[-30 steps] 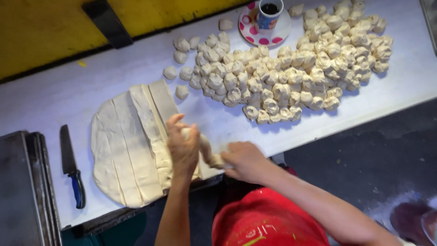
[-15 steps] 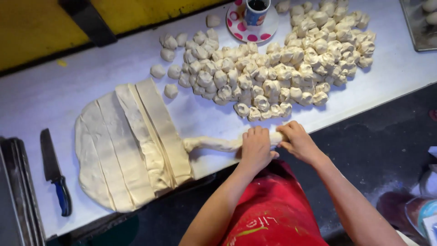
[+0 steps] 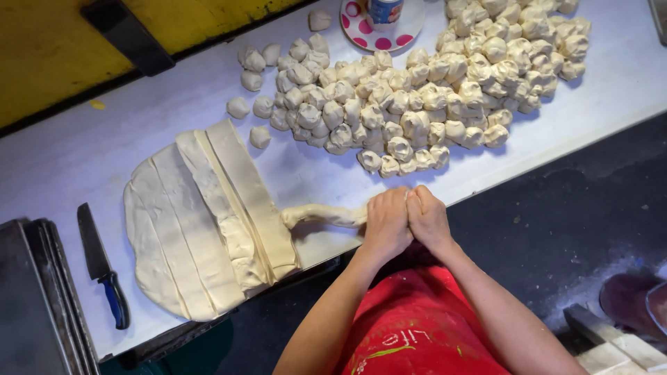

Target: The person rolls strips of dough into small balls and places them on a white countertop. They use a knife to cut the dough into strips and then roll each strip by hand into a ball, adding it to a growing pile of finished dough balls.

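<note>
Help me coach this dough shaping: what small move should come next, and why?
Probably pinch a piece off the dough rope, since the left hand and right hand clasp its end together, and the pile of dough balls lies just beyond them.

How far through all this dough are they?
Well along, it seems. A big heap of shaped dough pieces already covers the far side of the white table. In hand: the left hand and right hand grip one end of a rolled dough rope. Left: the flat dough sheet, cut into several long strips, lies unrolled beside the blue-handled knife.
</note>
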